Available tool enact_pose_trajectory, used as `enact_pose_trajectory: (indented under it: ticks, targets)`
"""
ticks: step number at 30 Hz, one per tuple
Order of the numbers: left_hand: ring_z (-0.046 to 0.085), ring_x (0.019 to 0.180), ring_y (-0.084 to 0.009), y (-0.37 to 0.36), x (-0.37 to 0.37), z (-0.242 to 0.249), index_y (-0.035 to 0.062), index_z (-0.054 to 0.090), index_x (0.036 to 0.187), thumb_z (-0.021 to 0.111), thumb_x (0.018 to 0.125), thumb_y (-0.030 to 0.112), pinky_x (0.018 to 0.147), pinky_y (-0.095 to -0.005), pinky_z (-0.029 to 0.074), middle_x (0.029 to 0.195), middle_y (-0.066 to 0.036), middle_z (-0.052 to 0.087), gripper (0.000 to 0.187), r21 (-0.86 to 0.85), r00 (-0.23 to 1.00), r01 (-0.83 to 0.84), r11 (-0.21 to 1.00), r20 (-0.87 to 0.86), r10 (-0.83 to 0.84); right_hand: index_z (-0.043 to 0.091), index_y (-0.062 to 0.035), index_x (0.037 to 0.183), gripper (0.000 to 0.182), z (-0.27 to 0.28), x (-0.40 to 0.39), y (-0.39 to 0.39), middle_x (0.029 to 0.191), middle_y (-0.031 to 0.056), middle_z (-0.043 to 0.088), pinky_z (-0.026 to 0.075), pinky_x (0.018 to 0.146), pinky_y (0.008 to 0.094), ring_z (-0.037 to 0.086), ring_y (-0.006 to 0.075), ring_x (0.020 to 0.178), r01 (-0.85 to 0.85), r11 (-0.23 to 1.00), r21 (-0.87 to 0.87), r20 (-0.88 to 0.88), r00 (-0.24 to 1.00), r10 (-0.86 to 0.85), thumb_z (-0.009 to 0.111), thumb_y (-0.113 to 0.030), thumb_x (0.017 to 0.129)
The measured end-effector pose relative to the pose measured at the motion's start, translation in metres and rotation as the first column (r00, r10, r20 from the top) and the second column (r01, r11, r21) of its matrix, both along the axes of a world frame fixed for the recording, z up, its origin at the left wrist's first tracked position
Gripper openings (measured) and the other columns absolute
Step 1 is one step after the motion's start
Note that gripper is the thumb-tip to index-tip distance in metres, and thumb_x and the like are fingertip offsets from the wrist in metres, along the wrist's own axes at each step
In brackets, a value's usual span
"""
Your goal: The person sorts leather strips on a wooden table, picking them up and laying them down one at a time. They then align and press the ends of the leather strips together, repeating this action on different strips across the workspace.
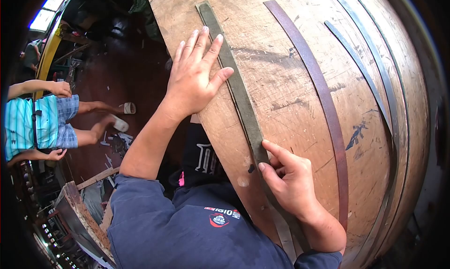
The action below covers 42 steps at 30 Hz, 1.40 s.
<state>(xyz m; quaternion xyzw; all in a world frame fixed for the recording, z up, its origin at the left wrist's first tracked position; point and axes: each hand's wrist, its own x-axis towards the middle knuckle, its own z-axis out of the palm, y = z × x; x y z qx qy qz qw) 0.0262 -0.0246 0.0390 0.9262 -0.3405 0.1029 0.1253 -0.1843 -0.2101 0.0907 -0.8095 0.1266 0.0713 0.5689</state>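
A long olive-green strip, apparently a leather strap, lies along the near edge of the worn wooden table. A second layer seems to show along its left edge. My left hand lies flat with fingers spread, its fingertips and thumb at the strip's left side near the upper end. Farther down, my right hand has its thumb and index fingertip on the strip's right edge, the other fingers curled under. My right forearm partly hides the strip's lower end.
A brown strap lies to the right, with a short dark strip and longer dark strips beyond. At left, a person in a striped shirt is near scraps on the floor. A wooden-edged bin stands below.
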Motion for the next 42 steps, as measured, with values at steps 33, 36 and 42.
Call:
enact_pose_trajectory:
  ticks: [33,36,42]
  targets:
    - [0.023,0.147,-0.0389,-0.008,-0.01,0.005,0.0108,0.039,0.15,0.053,0.097,0.045,0.118,-0.0545,0.014,0.157,-0.022,0.029,0.065,0.011,0.997,-0.077,0.997,-0.008,0.077,0.065,0.0019,0.118,0.036,0.001,-0.001,0.006,0.069,0.0162,0.063,0.051,0.058,0.0342,0.064,0.0254,0.058,0.032,0.996,-0.08,0.028,0.999,-0.03,0.069,-0.003,0.082]
    - [0.023,0.147,-0.0406,-0.021,-0.036,0.014,0.0067,0.042,0.148,0.052,0.098,0.045,0.116,-0.0605,0.012,0.157,-0.022,0.03,0.064,-0.099,0.996,-0.074,0.992,0.048,0.079,0.065,0.0023,0.118,0.036,-0.003,-0.001,0.006,0.069,0.0172,0.063,0.052,0.059,0.0363,0.065,0.0282,0.06,0.048,0.998,-0.045,0.05,0.998,-0.046,0.069,-0.003,0.082]
    - [0.042,0.128,-0.0392,-0.078,-0.087,0.103,-0.0029,0.053,0.132,0.051,0.099,0.039,0.106,-0.0529,0.028,0.137,-0.026,0.05,0.053,-0.589,0.861,0.42,0.691,0.019,-0.507,0.064,0.0028,0.117,0.038,-0.028,-0.007,0.004,0.076,0.0229,0.065,0.054,0.068,0.043,0.067,0.0396,0.071,0.034,0.997,-0.065,0.335,0.942,-0.01,0.066,-0.004,0.08]
